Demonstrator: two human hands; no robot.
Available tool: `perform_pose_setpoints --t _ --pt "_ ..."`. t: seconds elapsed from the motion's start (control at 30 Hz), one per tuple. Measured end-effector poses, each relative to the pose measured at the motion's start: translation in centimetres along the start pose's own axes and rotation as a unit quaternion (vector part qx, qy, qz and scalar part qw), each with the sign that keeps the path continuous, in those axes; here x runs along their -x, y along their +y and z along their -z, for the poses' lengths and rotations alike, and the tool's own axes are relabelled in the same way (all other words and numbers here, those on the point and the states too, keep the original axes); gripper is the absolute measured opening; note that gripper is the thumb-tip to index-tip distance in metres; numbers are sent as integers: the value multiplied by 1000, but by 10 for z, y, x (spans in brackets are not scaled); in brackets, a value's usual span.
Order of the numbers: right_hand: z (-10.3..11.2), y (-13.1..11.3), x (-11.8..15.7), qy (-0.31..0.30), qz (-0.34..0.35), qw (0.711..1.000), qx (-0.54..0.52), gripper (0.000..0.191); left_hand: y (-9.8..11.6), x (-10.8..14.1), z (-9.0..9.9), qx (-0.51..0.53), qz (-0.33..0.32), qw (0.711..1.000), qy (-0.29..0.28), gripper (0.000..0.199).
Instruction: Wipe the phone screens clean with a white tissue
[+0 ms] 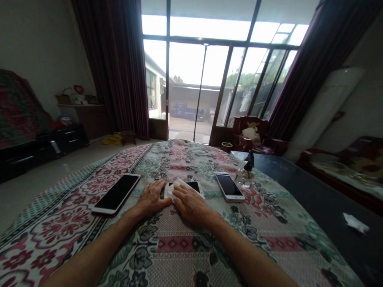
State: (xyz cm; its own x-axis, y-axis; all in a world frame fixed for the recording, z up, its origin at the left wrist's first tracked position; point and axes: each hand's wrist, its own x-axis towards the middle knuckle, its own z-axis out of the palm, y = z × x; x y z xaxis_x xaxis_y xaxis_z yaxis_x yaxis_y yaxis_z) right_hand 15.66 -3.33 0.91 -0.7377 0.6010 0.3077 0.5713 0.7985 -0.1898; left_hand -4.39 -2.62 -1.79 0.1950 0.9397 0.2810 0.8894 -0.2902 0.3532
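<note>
The right hand (189, 205) lies flat, pressing a white tissue (175, 189) onto a dark-screened smartphone (194, 185) just ahead of it. The left hand (152, 198), fingers spread, touches the tissue's edge. Another smartphone (116, 193) lies left of it, a third smartphone (229, 186) right of the right hand, on a floral cloth (176, 255).

Tall glass doors (185, 79) fill the far wall, bright with daylight, between dark maroon curtains (115, 67). A low wooden cabinet (92, 121) stands against the pale left wall (38, 52), with black drawers (72, 138) beside it. A red wooden chair (249, 133) sits near the glass, and a red-framed settee (338, 167) runs along the right. The pale floor (60, 167) shines softly.
</note>
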Motion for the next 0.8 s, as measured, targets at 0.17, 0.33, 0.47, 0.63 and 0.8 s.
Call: perform_pose_setpoints --t 0.17,0.33,0.47,0.63,0.8 --pt "5 27 1 24 -113 992 42 36 -11 -2 2 25 1 999 -25 67" --pt "3 38 0 31 -172 982 65 36 -25 -5 3 51 -7 997 -52 68" --pt "0 30 -6 21 -156 985 66 38 -30 -7 2 60 -17 996 -61 69" --pt "-6 13 -14 -4 -126 991 52 47 -29 -7 2 67 -13 996 -56 68" --pt "-14 -5 -17 -7 -41 999 13 45 -27 -8 4 59 -4 996 -60 68"
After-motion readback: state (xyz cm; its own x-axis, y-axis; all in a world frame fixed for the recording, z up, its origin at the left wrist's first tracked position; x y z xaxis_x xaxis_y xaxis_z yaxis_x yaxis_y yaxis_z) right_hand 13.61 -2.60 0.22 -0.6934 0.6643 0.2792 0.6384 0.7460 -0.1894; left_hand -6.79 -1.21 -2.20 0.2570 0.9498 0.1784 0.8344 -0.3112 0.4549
